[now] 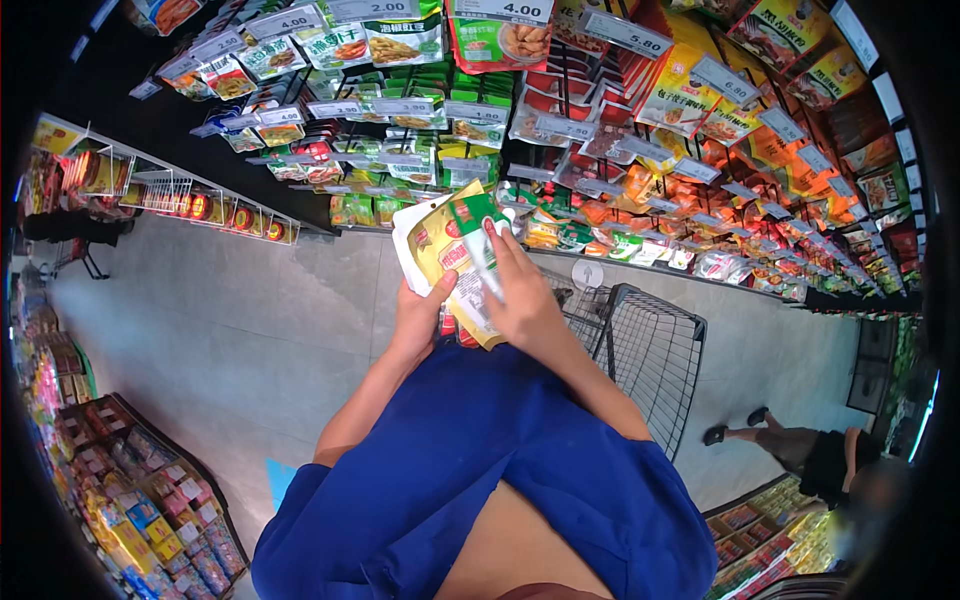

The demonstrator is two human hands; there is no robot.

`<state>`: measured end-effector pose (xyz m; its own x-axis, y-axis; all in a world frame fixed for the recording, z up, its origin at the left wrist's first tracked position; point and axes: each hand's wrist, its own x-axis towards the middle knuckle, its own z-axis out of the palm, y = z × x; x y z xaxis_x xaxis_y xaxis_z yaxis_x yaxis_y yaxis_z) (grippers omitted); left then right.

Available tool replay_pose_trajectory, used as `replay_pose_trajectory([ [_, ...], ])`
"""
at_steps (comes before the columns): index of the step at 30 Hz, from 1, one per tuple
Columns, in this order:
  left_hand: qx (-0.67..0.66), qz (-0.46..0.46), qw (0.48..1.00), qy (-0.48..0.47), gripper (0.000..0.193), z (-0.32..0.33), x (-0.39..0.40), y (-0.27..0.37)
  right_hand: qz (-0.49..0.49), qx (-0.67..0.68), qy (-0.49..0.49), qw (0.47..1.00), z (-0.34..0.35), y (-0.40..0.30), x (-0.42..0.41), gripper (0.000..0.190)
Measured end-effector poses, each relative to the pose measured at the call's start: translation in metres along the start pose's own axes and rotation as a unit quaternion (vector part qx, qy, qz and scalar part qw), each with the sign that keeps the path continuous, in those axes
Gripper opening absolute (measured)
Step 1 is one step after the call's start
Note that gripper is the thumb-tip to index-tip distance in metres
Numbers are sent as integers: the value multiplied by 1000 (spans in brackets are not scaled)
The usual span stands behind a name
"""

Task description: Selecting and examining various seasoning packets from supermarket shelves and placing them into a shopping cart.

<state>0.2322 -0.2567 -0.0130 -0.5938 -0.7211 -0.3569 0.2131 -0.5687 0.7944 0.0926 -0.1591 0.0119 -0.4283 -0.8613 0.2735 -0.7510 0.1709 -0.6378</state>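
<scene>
My left hand (418,313) grips several flat food packets fanned in front of my chest, its thumb lying across them. Among them is a gold and white packet (444,238), with a white packet (403,234) showing at its left edge. My right hand (525,301) has its fingers over a green and white packet (476,225) on the right of the stack. Its thumb is blurred, and how firmly it holds that packet is partly hidden. Some red packaging (466,336) shows below the stack, close to my blue top (480,420).
Hanging food packets (409,41) with price tags fill the rack ahead. A wire shopping cart (652,352) stands close on my right. A person (817,457) is farther right. Wire baskets (169,191) line a shelf at left; a display bin (150,510) stands behind left.
</scene>
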Motion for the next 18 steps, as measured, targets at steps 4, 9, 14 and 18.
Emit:
replay_pose_trajectory([
  [4,-28,-39,998,33,45,-16,7,-11,206,336,-29,918,-67,18,11,34],
  [9,-33,-48,998,16,44,-10,6,-5,158,586,151,780,-80,17,10,24],
  [14,-50,-78,996,-4,43,4,2,8,253,507,6,824,-35,46,4,27],
  [18,-28,-82,996,-31,46,1,1,3,266,429,-29,863,-36,40,6,26],
])
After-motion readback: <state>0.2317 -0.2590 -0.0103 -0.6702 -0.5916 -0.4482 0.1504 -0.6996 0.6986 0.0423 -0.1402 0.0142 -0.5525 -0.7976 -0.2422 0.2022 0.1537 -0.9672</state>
